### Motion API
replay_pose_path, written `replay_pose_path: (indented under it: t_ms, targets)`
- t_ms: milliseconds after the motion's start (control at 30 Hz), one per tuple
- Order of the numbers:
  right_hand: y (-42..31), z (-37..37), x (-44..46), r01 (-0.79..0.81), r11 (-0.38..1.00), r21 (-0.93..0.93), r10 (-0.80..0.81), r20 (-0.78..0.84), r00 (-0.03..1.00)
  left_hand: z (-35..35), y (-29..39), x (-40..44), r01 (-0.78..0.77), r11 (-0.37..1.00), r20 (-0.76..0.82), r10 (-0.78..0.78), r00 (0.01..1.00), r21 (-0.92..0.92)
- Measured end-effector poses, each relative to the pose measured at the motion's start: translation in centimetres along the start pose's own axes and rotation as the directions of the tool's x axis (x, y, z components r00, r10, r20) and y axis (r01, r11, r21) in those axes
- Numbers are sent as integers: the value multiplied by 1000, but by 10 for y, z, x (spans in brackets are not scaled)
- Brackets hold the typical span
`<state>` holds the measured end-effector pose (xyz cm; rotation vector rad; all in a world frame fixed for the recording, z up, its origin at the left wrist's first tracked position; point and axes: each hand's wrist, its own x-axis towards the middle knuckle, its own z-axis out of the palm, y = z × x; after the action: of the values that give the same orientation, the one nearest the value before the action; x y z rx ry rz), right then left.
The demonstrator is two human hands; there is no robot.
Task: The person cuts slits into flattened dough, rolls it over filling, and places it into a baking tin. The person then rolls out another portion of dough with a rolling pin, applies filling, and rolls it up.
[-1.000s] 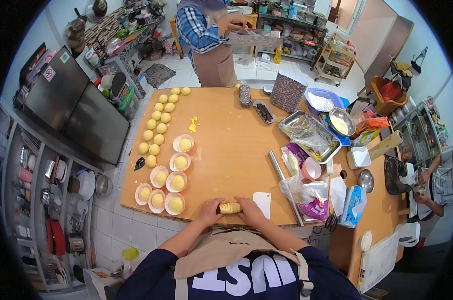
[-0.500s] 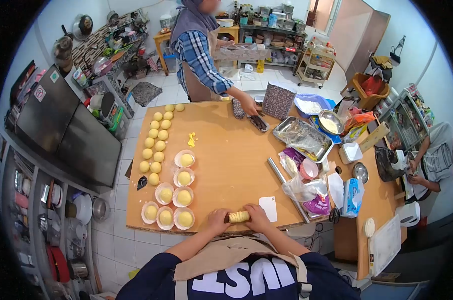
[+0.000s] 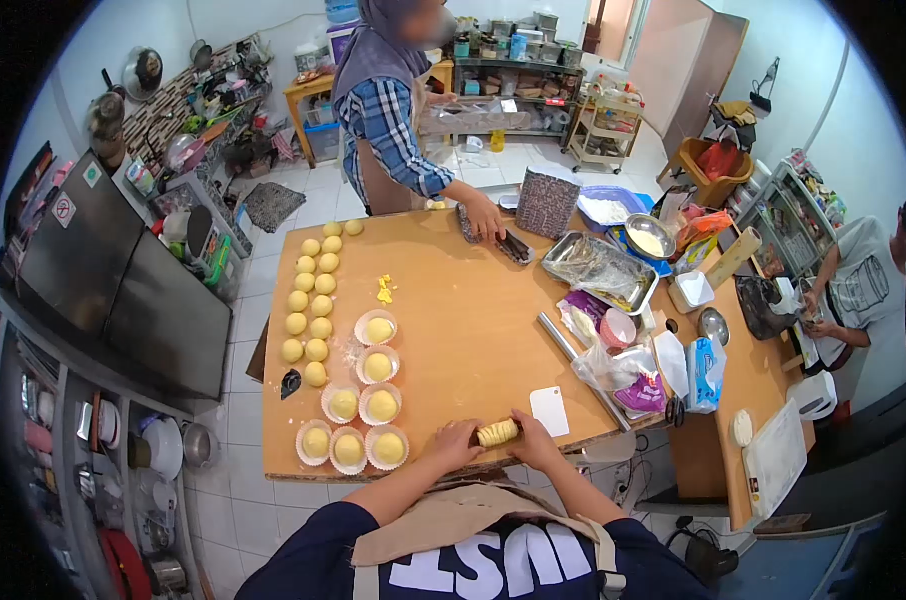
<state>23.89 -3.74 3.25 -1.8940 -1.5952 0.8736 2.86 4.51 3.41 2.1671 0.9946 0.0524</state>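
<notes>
At the near edge of the wooden table (image 3: 453, 330), my left hand (image 3: 457, 442) closes on one end of a rolled, ridged piece of pale dough (image 3: 498, 432). My right hand (image 3: 535, 438) grips its other end, so the roll lies between the two, slightly tilted. Just beyond my right hand is a white dough scraper (image 3: 549, 411). To the left stand several dough balls in white paper cups (image 3: 388, 448), and farther left are rows of bare dough balls (image 3: 320, 328). Small yellow bits (image 3: 384, 289) lie on the wood beyond the cups.
Across the table a person (image 3: 393, 130) reaches toward dark sticks (image 3: 516, 248) in a patterned box. On the right are a metal tray (image 3: 601, 270), a long metal tube (image 3: 583, 370), plastic bags (image 3: 613, 375) and a tissue pack (image 3: 706, 375). Another person (image 3: 853, 285) sits far right.
My view has shifted slightly. The dough roll now slants, its right end higher, and my hands have turned with it. Across the table, the person's hand stays by the dark sticks.
</notes>
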Motion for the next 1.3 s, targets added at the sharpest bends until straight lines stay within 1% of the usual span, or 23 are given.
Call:
replay_pose_path:
  t_ms: [67,167,267,400,467,533,633,667,767,800,867,900,967,1000,1067,1133,1167,1267,1300]
  targets:
    - [1,3,0,-21,1000,8,21,-14,1000,0,-1,1,22,1000,27,-21,999,-22]
    - [-11,-4,0,-31,999,17,31,-14,999,0,5,-8,-71,987,-136,91,987,147]
    - [-4,1,-2,-10,999,30,11,-21,1000,13,-8,-6,-82,992,-89,91,992,91]
    - [2,0,0,17,998,63,-16,-9,1000,16,-11,-4,-62,990,-72,72,995,126]
    - [3,-3,3,17,996,92,-20,33,999,23,-17,-3,-53,985,-60,64,996,166]
    - [-7,-16,5,27,991,128,-40,95,995,31,-23,0,-61,989,-99,74,992,134]
    - [-1,-24,9,132,979,153,-150,117,982,32,-17,-3,-33,993,-157,50,986,113]
    - [1,-32,11,170,983,70,-181,198,963,30,-13,-3,-21,993,-173,40,984,113]
    - [14,-34,26,138,989,60,-149,301,942,37,-10,-5,11,995,-239,12,971,96]
    - [10,-39,30,79,991,112,-114,360,926,43,-13,-4,20,995,-266,8,964,102]
    - [5,-52,28,89,988,122,-130,387,913,58,-18,-2,44,993,-322,-7,947,107]
    - [-2,-61,29,96,987,127,-140,401,905,62,-17,-3,71,994,-326,-38,944,89]
    - [33,-54,45,227,970,88,-243,352,904,68,-16,-5,125,991,-334,-101,937,54]
    - [38,-58,50,290,955,69,-296,329,897,64,-12,-7,129,990,-337,-105,935,49]
    - [51,-71,63,199,974,112,-224,309,924,58,-3,-14,139,990,-346,-117,931,39]
    - [48,-91,82,128,981,144,-165,284,944,51,10,-16,195,981,-320,-189,928,-15]
    - [49,-99,95,133,980,149,-169,267,949,49,15,-16,220,975,-307,-222,925,-40]
    - [56,-119,144,171,975,141,-199,219,955,53,19,-20,273,962,-300,-262,917,-7]
    - [59,-123,163,196,972,128,-219,206,954,55,22,-20,339,941,-282,-323,903,8]
